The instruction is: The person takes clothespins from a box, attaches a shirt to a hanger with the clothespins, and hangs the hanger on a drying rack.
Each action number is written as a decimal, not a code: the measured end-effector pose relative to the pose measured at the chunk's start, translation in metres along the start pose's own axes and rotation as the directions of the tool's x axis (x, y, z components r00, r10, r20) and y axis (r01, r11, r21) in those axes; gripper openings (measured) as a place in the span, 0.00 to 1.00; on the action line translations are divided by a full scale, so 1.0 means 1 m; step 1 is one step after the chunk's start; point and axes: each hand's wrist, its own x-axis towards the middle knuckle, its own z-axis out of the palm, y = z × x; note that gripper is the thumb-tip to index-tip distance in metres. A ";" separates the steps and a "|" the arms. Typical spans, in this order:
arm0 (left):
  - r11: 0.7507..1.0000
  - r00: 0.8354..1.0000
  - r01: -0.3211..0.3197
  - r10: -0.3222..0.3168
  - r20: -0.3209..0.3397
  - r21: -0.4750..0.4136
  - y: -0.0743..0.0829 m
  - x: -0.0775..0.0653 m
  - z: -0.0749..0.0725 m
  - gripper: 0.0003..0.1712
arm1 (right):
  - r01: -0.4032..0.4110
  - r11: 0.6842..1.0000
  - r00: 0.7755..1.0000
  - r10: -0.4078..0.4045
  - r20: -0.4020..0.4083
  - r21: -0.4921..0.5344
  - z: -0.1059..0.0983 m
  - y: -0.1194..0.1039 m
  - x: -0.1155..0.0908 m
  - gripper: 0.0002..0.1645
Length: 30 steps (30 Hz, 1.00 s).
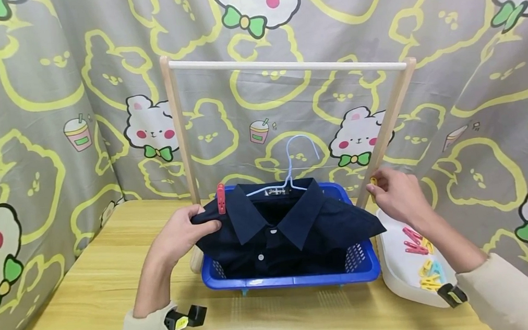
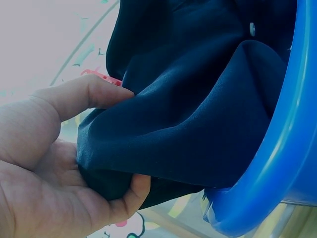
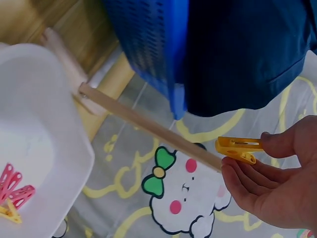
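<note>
A dark navy shirt (image 1: 275, 237) hangs on a light blue wire hanger (image 1: 289, 169), its lower part down in the blue basket (image 1: 293, 280). My left hand (image 1: 182, 235) grips the shirt's shoulder at the left, thumb on top and fingers beneath, as the left wrist view shows. Close to that thumb, a red clothespin (image 1: 221, 199) is clipped on the shoulder beside the collar. Off the other shoulder, my right hand (image 1: 398, 195) pinches a yellow clothespin (image 3: 237, 148) between thumb and fingers. That clothespin is apart from the cloth in the right wrist view.
Behind the basket stands a rack with wooden posts (image 1: 180, 130) and a white crossbar (image 1: 283, 66). At the right, a white tray (image 1: 391, 274) holds several red, yellow and blue clothespins (image 1: 431, 276). A patterned curtain (image 1: 244, 46) surrounds the wooden table (image 1: 126, 261).
</note>
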 end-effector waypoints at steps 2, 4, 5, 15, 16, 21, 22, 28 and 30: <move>1.000 1.000 0.001 -0.001 0.003 -0.003 0.000 0.000 0.000 0.15 | 0.005 1.000 1.000 -0.005 -0.016 0.008 -0.001 -0.003 0.001 0.20; 1.000 1.000 0.003 -0.003 0.005 -0.005 0.000 0.000 0.000 0.15 | 0.006 1.000 1.000 -0.005 -0.027 0.019 -0.002 -0.007 0.001 0.19; 1.000 1.000 0.003 -0.003 0.005 -0.007 -0.001 0.000 0.000 0.15 | 0.007 1.000 0.999 -0.006 -0.033 0.022 -0.002 -0.009 0.002 0.19; 1.000 1.000 0.002 -0.002 0.006 -0.017 0.000 0.001 0.001 0.15 | 0.017 0.994 0.998 -0.011 -0.063 0.106 -0.008 -0.029 0.003 0.21; 1.000 1.000 0.002 -0.002 0.006 -0.016 0.000 0.000 0.001 0.15 | 0.020 0.994 0.998 -0.012 -0.069 0.112 -0.008 -0.030 0.003 0.21; 1.000 1.000 0.003 -0.002 0.008 -0.014 0.000 0.000 0.001 0.15 | 0.025 0.991 0.996 -0.013 -0.093 0.131 -0.008 -0.038 0.003 0.19; 1.000 1.000 0.003 -0.003 0.008 -0.015 0.000 0.000 0.001 0.15 | 0.023 0.991 0.995 -0.010 -0.096 0.135 -0.008 -0.039 0.002 0.19; 1.000 1.000 0.009 -0.009 0.009 -0.014 0.001 0.000 0.002 0.15 | 0.011 0.978 0.994 0.012 -0.111 0.207 -0.009 -0.048 -0.001 0.20; 1.000 1.000 0.005 -0.005 0.011 -0.015 0.002 -0.001 0.002 0.15 | 0.009 0.971 0.993 0.019 -0.114 0.237 -0.009 -0.052 -0.003 0.20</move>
